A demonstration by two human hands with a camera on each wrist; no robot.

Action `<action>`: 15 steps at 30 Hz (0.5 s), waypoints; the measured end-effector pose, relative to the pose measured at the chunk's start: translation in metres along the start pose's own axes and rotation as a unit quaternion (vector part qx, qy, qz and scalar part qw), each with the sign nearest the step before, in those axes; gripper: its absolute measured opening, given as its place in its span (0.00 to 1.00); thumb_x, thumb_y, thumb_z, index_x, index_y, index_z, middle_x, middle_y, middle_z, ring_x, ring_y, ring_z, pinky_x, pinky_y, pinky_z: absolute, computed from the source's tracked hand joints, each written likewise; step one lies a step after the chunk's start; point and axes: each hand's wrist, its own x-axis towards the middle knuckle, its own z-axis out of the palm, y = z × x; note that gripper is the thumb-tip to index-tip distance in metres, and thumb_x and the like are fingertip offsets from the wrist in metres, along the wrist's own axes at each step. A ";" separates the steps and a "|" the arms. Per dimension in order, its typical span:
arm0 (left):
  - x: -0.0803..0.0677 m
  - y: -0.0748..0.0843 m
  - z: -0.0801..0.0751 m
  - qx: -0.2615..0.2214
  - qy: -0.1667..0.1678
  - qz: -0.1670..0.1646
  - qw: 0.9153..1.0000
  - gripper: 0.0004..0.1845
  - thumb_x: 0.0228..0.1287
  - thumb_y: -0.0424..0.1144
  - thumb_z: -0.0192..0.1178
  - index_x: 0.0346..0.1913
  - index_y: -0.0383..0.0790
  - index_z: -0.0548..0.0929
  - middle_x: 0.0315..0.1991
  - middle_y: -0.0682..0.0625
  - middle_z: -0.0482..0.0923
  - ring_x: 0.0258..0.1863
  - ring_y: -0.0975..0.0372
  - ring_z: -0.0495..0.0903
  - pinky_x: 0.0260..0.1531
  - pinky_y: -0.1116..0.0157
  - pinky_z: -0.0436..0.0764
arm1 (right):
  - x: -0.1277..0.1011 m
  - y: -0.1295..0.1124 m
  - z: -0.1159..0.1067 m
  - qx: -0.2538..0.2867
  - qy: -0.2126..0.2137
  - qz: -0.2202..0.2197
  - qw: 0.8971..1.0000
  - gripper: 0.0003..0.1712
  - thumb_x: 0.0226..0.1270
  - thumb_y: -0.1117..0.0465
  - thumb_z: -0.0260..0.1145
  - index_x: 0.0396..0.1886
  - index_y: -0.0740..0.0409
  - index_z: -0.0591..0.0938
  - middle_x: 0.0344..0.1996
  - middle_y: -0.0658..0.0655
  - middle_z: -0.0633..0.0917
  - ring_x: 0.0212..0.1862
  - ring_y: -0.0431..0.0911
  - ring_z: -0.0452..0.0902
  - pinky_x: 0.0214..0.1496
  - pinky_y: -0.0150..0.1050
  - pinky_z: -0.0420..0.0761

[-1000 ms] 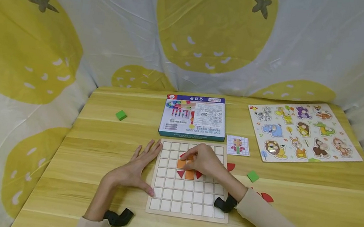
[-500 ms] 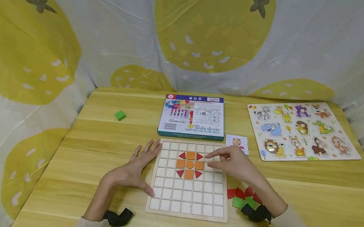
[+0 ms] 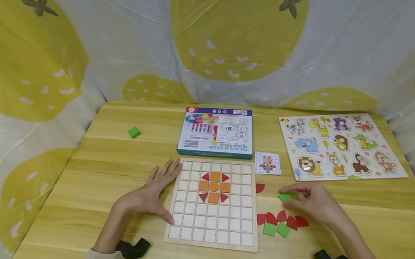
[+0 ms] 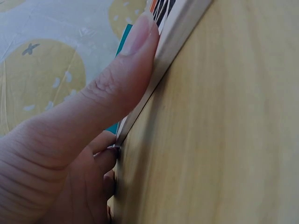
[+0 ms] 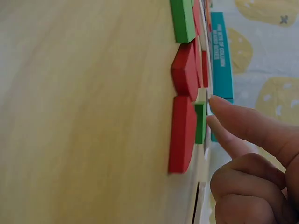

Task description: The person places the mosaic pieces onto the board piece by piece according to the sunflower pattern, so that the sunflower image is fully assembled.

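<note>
Altogether three loose green tiles (image 3: 285,197) by the right hand (image 3: 314,202)

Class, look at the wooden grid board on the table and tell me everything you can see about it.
The grid board is a pale wooden tray lying flat on the table, divided into small square cells, most of them bare. Near its top sits a pattern: an orange circle ringed by four orange squares, with red triangles at the corners. The left hand rests flat against its left edge, thumb pressing the rim.

My right hand (image 3: 311,200) covered part of the green tile (image 3: 284,197), print on the blue box (image 3: 218,132) was too small to read, both my sleeves cut off by the frame's bottom edge.
</note>
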 end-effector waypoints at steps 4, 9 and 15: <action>-0.001 0.000 0.000 -0.001 0.001 -0.001 1.000 0.81 0.35 0.54 0.86 0.85 0.42 0.38 0.86 0.46 0.29 0.85 0.47 0.24 0.79 0.37 0.24 | -0.001 0.004 -0.003 -0.008 0.002 0.003 1.000 0.21 0.59 0.61 0.79 0.53 0.62 0.89 0.16 0.47 0.60 0.21 0.38 0.54 0.22 0.35 0.56; 0.000 -0.001 0.001 0.002 0.003 0.001 1.000 0.81 0.35 0.55 0.86 0.85 0.43 0.38 0.86 0.47 0.29 0.85 0.47 0.24 0.80 0.37 0.25 | 0.001 0.005 -0.002 -0.030 0.010 0.013 0.999 0.20 0.58 0.63 0.79 0.51 0.60 0.89 0.17 0.47 0.61 0.22 0.39 0.55 0.23 0.36 0.56; 0.001 -0.001 0.001 0.010 0.004 -0.002 1.000 0.81 0.34 0.56 0.86 0.85 0.43 0.38 0.86 0.47 0.29 0.85 0.47 0.25 0.80 0.37 0.26 | 0.007 0.002 -0.001 -0.035 -0.001 0.013 0.999 0.18 0.58 0.61 0.80 0.49 0.60 0.89 0.17 0.47 0.61 0.23 0.40 0.57 0.25 0.37 0.58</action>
